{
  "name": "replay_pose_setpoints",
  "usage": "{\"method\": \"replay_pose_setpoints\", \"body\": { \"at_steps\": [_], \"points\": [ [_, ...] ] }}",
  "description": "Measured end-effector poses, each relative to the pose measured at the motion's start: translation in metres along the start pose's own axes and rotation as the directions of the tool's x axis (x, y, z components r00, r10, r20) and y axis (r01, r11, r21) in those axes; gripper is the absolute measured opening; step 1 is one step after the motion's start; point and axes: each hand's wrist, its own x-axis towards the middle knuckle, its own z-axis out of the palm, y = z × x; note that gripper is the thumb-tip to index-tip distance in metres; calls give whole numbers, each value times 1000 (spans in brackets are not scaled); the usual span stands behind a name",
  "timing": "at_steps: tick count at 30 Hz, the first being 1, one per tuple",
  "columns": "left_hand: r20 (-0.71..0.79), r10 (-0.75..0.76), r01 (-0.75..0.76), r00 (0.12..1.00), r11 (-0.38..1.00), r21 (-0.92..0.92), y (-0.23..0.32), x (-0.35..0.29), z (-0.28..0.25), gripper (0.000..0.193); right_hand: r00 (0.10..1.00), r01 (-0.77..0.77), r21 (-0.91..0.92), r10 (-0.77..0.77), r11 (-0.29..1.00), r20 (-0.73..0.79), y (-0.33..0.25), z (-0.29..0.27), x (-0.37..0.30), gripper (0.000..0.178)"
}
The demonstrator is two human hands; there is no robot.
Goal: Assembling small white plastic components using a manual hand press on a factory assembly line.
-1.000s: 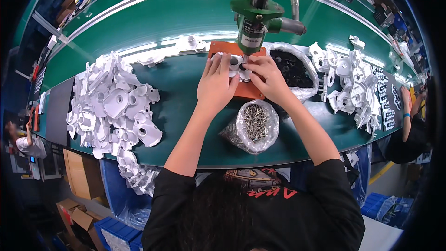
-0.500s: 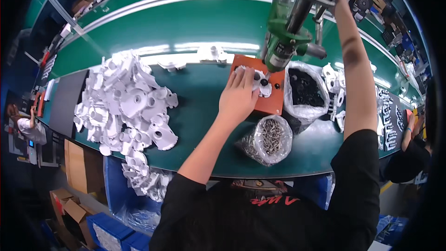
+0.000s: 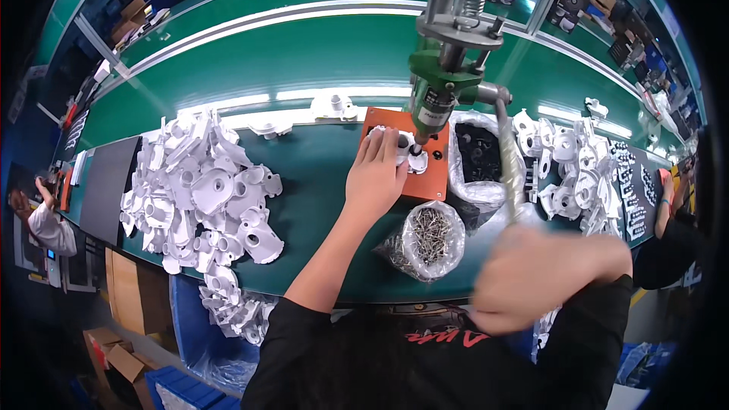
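My left hand (image 3: 375, 175) lies over a white plastic part (image 3: 417, 163) on an orange fixture block (image 3: 425, 187). Its fingers press across the part and hold it, hiding much of it. Right above the part stands the green head (image 3: 434, 110) of a lever press, its tip down at a black piece on the part. My right hand (image 3: 543, 277), smeared by motion, is closed round the end of the press's long lever (image 3: 510, 159), close to my body.
White plastic parts (image 3: 209, 182) are heaped at left, with more (image 3: 585, 175) at right. Beside the fixture stand a bag of black pieces (image 3: 486, 186) and a bag of screws (image 3: 433, 239). A blue bin (image 3: 186, 319) sits below the bench edge. Other people work at both sides.
My right hand has come from high at the back down toward my body, swinging the lever with it. The press head has lowered onto the part. My left hand stays on the part.
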Motion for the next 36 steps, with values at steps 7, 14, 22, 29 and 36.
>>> {"method": "replay_pose_setpoints", "body": {
  "at_steps": [7,14,22,29,36],
  "points": [
    [48,-11,14,999,998,-56,2,7,3,53,893,262,195,-161,945,-421,20,19,-14,22],
    [416,112,-75,903,992,-103,-4,55,3,51,201,563,447,410,695,-890,143,-67,-85,54],
    [728,-28,-92,685,988,125,30,126,-52,50,164,173,728,709,664,-686,179,35,-112,46],
    [-27,-100,103,995,965,240,-117,168,7,45,-6,-767,629,980,124,-201,164,126,-168,35],
    [425,-212,199,880,977,77,-161,142,79,46,98,-891,399,950,216,-295,131,173,-160,42]
  ]
}}
